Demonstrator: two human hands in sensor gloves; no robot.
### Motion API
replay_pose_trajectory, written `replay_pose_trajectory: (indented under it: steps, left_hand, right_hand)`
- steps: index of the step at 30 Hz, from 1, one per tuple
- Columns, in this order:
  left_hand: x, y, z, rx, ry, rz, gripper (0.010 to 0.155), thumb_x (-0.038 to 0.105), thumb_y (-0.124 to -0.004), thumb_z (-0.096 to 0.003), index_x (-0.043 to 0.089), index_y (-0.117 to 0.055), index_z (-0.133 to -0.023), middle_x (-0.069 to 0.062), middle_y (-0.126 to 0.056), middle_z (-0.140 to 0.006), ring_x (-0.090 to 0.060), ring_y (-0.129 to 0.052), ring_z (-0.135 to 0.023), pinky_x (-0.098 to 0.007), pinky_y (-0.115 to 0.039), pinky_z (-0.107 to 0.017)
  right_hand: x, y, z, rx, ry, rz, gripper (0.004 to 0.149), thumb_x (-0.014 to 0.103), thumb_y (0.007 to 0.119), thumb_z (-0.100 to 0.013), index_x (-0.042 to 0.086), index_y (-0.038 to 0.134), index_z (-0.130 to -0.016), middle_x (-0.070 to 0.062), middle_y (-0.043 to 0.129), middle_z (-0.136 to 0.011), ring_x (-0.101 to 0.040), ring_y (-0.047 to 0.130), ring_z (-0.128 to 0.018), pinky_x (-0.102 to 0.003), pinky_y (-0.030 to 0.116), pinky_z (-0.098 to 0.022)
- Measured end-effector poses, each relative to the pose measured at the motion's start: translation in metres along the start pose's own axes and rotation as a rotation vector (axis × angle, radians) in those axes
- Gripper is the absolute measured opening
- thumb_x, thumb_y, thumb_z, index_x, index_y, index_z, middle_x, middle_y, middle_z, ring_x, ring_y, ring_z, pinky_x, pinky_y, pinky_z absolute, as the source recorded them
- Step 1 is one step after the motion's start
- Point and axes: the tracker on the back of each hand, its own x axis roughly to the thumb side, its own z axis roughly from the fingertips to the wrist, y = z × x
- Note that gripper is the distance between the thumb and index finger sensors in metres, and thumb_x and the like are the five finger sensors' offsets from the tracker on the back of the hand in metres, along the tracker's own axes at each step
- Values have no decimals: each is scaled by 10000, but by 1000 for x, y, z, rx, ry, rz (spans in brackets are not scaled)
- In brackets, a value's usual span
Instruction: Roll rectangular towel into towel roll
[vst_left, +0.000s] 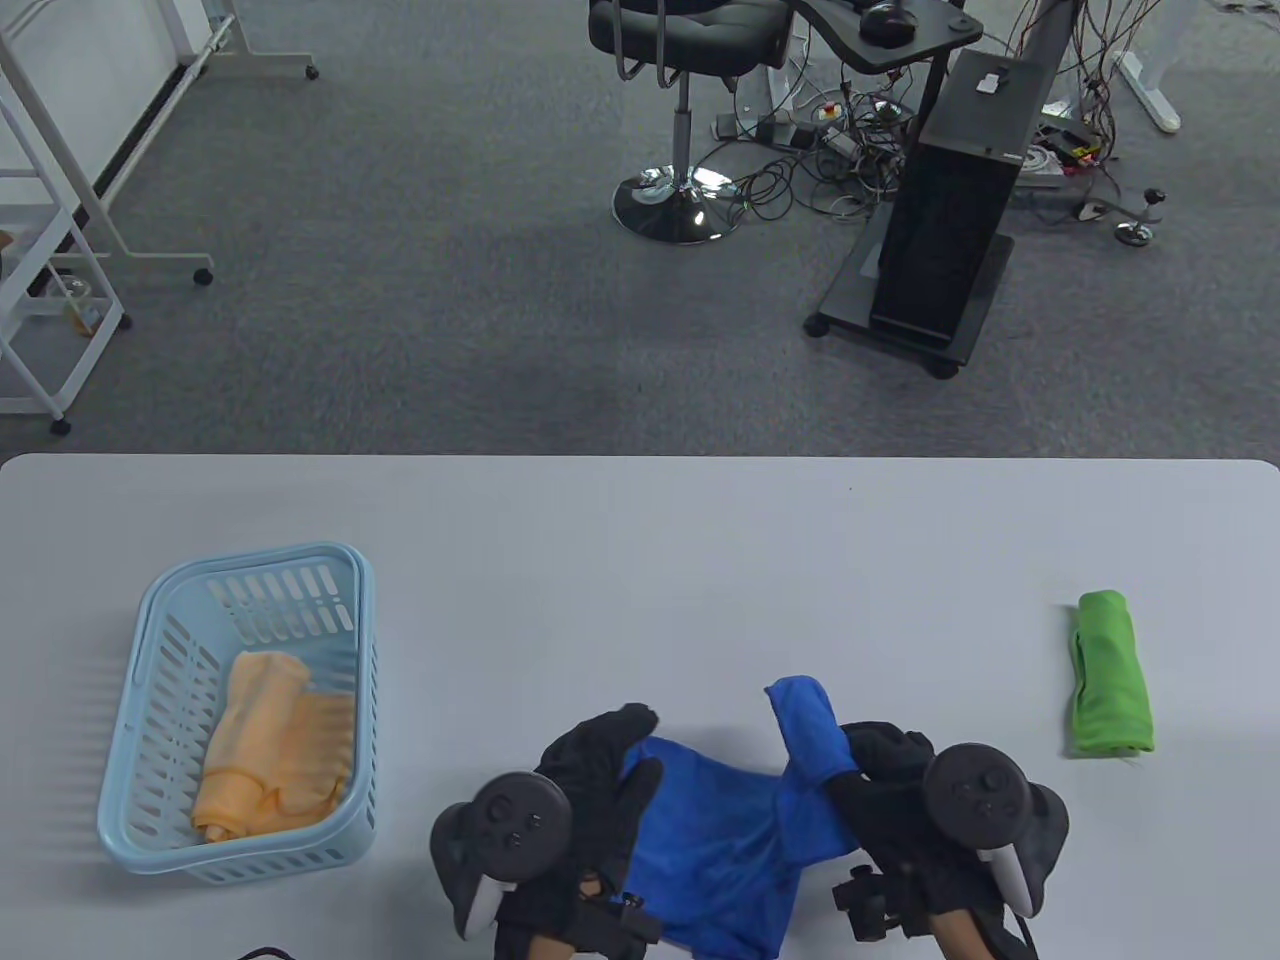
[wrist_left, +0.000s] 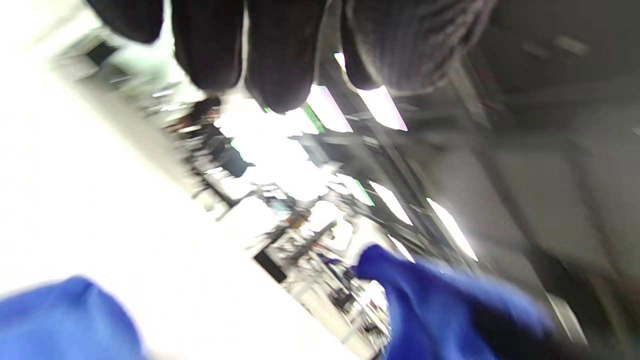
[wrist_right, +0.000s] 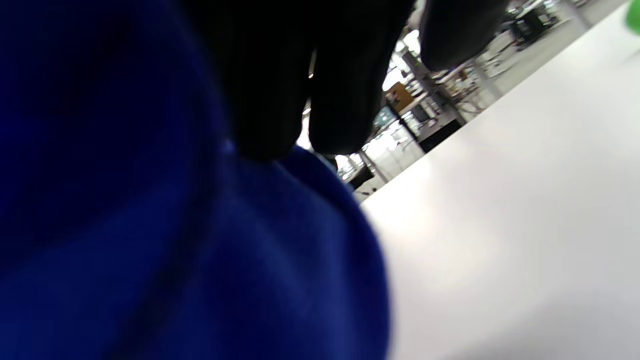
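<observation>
A crumpled blue towel (vst_left: 720, 835) lies at the table's near edge between my two hands. My right hand (vst_left: 865, 760) grips its right side, and one corner of the cloth sticks up past the fingers. In the right wrist view the fingers (wrist_right: 325, 100) curl onto the blue towel (wrist_right: 150, 250), which fills the left of the frame. My left hand (vst_left: 630, 750) lies over the towel's left edge. The blurred left wrist view shows fairly straight fingers (wrist_left: 280, 60) with nothing between them, and the blue towel (wrist_left: 440, 305) low in the frame.
A rolled green towel (vst_left: 1110, 675) lies at the right of the white table (vst_left: 640, 560). A light blue basket (vst_left: 250, 560) on the left holds an orange towel (vst_left: 275, 745). Beyond the far edge stand an office chair and a black computer stand.
</observation>
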Motion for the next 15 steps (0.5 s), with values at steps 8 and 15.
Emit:
replay_pose_trajectory:
  steps: [8, 15]
  left_hand:
    - [27, -40, -2, -127, -169, -276, 563, 477, -894, -320, 313, -870, -857, -46, -976, -787, -385, -753, -935, -662, -513, -673]
    - [-4, -16, 2, -21, 53, -207, 419, 408, -828, -393, 286, -975, -765, -70, -1038, -698, -369, -853, -871, -650, -587, -655]
  right_hand:
    - [31, 33, 10, 65, -163, 288, 469, 545, 767, -247, 180, 996, -434, 21, 957, -664, -238, 940, -723, -632, 563, -663]
    - [18, 26, 6, 199, -114, 213, 631, 551, 791, -240, 192, 879, -751, -48, 786, -885, -298, 812, -851, -668, 494, -677]
